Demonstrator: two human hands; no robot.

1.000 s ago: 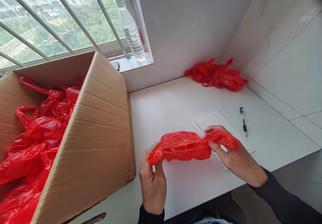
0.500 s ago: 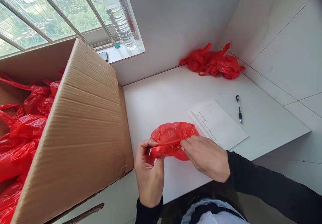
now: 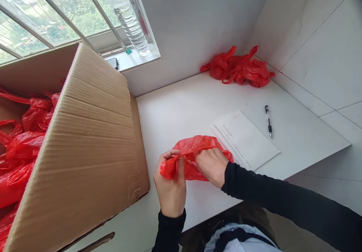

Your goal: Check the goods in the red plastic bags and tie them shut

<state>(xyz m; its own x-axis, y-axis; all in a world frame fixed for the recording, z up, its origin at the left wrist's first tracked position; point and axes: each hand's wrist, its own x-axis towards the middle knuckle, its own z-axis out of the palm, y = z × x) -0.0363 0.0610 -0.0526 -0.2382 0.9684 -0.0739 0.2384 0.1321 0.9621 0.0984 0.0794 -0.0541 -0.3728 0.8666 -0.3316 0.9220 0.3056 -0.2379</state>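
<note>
A red plastic bag (image 3: 195, 143) rests on the white table in front of me. My left hand (image 3: 171, 186) pinches the left end of its opened rim between thumb and fingers, and a flap of red film hangs out over the palm. Inside the bag's mouth is my right hand (image 3: 212, 165), the back of it facing up. Its fingertips are hidden by the film, so whether they grip anything does not show. Just right of the bag lies a notebook (image 3: 249, 139) of white pages with small print along one edge.
On the left stands a tall cardboard box (image 3: 96, 157) filled with red plastic bags (image 3: 25, 146). More red bags (image 3: 240, 69) lie against the back wall. A pen (image 3: 268, 122) is right of the notebook. A water bottle (image 3: 131, 27) and a phone (image 3: 113, 63) sit on the windowsill.
My right hand has moved left and deeper into the bag's mouth, its fingertips now hidden. My left hand has shifted slightly up and right, and more red film shows over its palm.
</note>
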